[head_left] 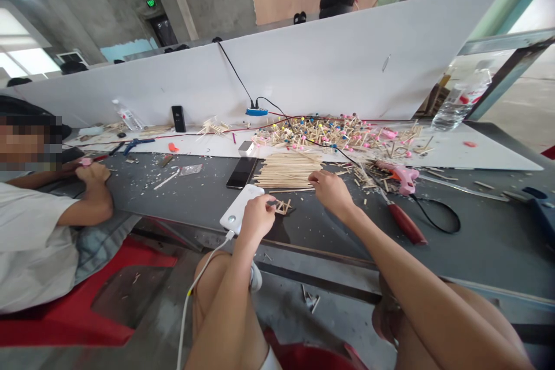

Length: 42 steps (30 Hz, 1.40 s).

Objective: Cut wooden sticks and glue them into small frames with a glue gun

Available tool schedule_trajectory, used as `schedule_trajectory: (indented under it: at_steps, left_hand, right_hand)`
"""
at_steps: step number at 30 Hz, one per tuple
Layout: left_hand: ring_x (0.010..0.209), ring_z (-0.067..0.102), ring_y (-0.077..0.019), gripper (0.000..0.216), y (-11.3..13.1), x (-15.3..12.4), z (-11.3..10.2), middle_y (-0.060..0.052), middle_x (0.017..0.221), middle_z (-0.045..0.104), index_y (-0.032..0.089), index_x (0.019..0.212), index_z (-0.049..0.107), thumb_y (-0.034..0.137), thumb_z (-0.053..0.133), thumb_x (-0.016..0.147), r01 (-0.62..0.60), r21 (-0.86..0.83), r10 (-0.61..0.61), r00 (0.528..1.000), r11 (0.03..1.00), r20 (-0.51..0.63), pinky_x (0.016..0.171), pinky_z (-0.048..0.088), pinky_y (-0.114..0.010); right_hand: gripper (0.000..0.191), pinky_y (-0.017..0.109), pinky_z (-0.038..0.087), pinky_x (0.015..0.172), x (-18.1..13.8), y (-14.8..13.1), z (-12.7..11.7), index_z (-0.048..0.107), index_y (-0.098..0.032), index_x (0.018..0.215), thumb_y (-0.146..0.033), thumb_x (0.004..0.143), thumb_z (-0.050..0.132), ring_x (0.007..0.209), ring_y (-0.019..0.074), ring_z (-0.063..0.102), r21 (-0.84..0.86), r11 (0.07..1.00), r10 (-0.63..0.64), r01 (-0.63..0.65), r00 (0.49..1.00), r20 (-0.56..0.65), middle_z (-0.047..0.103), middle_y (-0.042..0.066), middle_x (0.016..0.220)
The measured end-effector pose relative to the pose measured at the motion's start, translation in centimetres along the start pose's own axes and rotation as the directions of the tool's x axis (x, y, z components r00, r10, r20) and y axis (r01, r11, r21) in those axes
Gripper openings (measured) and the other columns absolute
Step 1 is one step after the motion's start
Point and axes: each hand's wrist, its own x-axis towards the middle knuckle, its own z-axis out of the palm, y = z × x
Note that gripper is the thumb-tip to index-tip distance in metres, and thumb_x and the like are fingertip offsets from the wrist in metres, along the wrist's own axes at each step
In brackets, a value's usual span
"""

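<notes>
My left hand [256,215] is closed in a pinch on a small frame of glued wooden sticks [284,206] that rests on the dark table [477,237]. My right hand [330,189] reaches to the near right corner of a neat bundle of plain wooden sticks [286,171], fingers curled on the stick ends; whether it grips one I cannot make out. A white power bank [239,208] with a cable lies just left of my left hand, and a black phone [241,172] lies behind it.
A pink glue gun [401,176] and a red-handled tool [405,222] lie right of my hands. Colour-tipped sticks [333,133] are heaped on a white board. A white partition [325,69] backs the table. A seated person's hands [93,174] work at left. A water bottle [455,104] stands far right.
</notes>
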Motion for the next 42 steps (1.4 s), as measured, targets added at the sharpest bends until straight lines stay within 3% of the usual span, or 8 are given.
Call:
schedule_trajectory:
  at_steps: [21, 32, 37, 42]
  left_hand:
    - [0.070, 0.070, -0.0166, 0.028, 0.2, -0.2, -0.1, -0.005, 0.084, 0.076, 0.018, 0.112, 0.073, 0.014, 0.062, 0.087, 0.007, 0.002, -0.007, 1.000, 1.000, 0.025, 0.071, 0.050, -0.025]
    - [0.085, 0.071, -0.0208, 0.025, 0.4, -0.2, -0.5, -0.007, 0.090, 0.077, 0.020, 0.109, 0.074, 0.016, 0.064, 0.087, -0.008, 0.074, 0.010, 1.000, 0.997, -0.030, 0.083, 0.051, -0.029]
    - [0.081, 0.071, -0.0201, 0.019, 0.5, -0.3, -0.8, -0.006, 0.088, 0.076, 0.019, 0.099, 0.075, 0.015, 0.060, 0.087, 0.005, 0.024, -0.002, 0.991, 1.000, -0.132, 0.081, 0.051, -0.029]
    - [0.074, 0.068, -0.0157, 0.019, 1.4, -0.9, -0.7, -0.004, 0.085, 0.075, 0.019, 0.094, 0.072, 0.013, 0.054, 0.089, -0.109, -0.134, 0.057, 0.939, 0.985, -0.339, 0.073, 0.050, -0.024]
  right_hand:
    - [0.020, 0.025, 0.040, 0.072, -0.2, -0.1, -0.2, 0.069, -0.021, 0.099, -0.017, 0.092, 0.051, 0.087, 0.0183, 0.063, 0.021, 1.000, 0.014, -0.014, 1.000, -0.011, 0.072, 0.007, 0.103]
    - [0.022, 0.025, 0.041, 0.072, -0.2, -0.2, -0.4, 0.070, -0.021, 0.098, -0.017, 0.092, 0.050, 0.088, 0.0192, 0.065, 0.007, 1.000, 0.012, -0.012, 1.000, -0.028, 0.072, 0.007, 0.104]
    - [0.025, 0.026, 0.041, 0.073, 0.1, -0.2, -1.1, 0.070, -0.020, 0.100, -0.017, 0.094, 0.046, 0.090, 0.0195, 0.064, -0.024, 1.000, 0.011, -0.013, 0.998, -0.057, 0.071, 0.008, 0.106]
    - [0.026, 0.027, 0.041, 0.074, 3.9, -0.6, -0.8, 0.070, -0.019, 0.103, -0.015, 0.093, 0.046, 0.093, 0.0204, 0.064, -0.077, 0.997, -0.018, 0.015, 0.999, -0.035, 0.071, 0.009, 0.107]
